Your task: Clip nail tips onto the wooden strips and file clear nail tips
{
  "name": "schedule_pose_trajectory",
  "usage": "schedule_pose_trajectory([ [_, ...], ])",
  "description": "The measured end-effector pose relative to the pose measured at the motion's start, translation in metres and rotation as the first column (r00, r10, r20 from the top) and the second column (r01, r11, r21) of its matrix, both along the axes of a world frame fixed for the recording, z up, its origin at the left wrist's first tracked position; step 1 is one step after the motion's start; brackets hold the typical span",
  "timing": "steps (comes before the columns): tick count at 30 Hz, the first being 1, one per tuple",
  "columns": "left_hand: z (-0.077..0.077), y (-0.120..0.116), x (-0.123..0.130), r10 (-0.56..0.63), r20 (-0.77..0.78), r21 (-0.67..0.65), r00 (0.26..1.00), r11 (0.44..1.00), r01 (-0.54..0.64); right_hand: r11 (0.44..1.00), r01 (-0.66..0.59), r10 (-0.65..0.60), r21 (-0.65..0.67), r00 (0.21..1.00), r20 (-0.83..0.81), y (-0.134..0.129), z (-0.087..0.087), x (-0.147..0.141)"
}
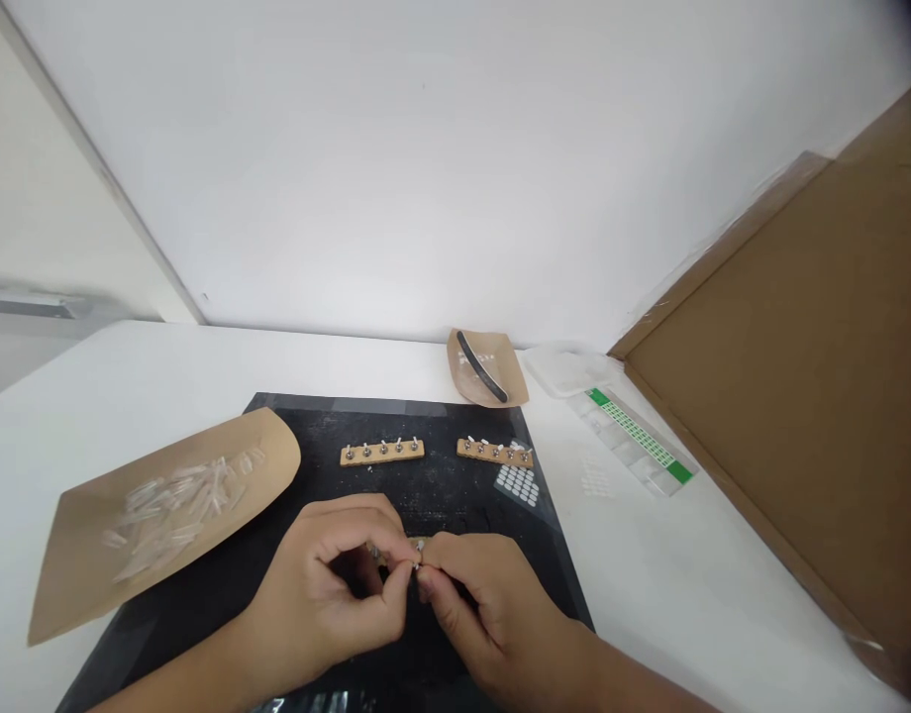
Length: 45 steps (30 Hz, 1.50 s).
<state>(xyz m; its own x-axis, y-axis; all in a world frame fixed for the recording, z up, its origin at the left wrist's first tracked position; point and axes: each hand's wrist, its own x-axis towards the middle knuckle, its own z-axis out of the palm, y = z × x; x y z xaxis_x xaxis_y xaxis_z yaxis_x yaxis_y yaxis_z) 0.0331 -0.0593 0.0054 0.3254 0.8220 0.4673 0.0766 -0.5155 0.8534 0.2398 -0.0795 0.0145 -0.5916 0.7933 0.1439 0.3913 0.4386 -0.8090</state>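
Note:
My left hand (344,574) is closed in a pinch, thumb against forefinger, over the black mat's near half. Its tips meet those of my right hand (492,604), also pinched. A tiny whitish bit shows where the fingertips touch, too small to name. Just behind the fingers, mostly hidden, lies a tan strip with a metal stud (420,544). Farther back, one tan strip (382,454) carries several metal studs with small white tips, and a second such strip (495,454) lies to its right. A sheet of white oval stickers (518,484) lies nearby.
At left, a brown paper tray (76,555) holds many clear nail tips (180,500). Another paper tray (515,368) at the back holds a dark curved nail file (480,366). A green-edged clear packet (638,436) lies right, before a tall cardboard panel (797,376).

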Motion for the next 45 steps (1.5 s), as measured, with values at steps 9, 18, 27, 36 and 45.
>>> schedule_pose_trajectory([
  [9,-0.004,-0.003,0.000,-0.052,0.083,-0.277,0.995,0.958,0.073,0.999,-0.005,0.002,-0.054,0.999,-0.054,-0.002,0.002,-0.001],
  [18,-0.016,-0.006,-0.004,-0.128,0.327,-0.539,0.936,0.788,0.297,0.985,-0.045,0.022,-0.167,0.990,-0.137,0.000,0.002,0.001],
  [27,-0.015,-0.003,-0.009,-0.215,0.353,-0.487,0.911,0.789,0.375,0.989,-0.028,0.006,-0.145,0.989,-0.150,0.002,0.000,0.004],
  [36,-0.009,0.000,-0.013,-0.275,0.373,-0.531,0.886,0.720,0.447,0.993,-0.078,0.069,-0.091,0.992,-0.105,0.003,0.001,0.004],
  [45,-0.009,0.002,-0.012,-0.295,0.365,-0.580,0.883,0.670,0.463,0.997,-0.054,0.060,0.056,0.992,-0.107,0.007,-0.007,0.009],
])
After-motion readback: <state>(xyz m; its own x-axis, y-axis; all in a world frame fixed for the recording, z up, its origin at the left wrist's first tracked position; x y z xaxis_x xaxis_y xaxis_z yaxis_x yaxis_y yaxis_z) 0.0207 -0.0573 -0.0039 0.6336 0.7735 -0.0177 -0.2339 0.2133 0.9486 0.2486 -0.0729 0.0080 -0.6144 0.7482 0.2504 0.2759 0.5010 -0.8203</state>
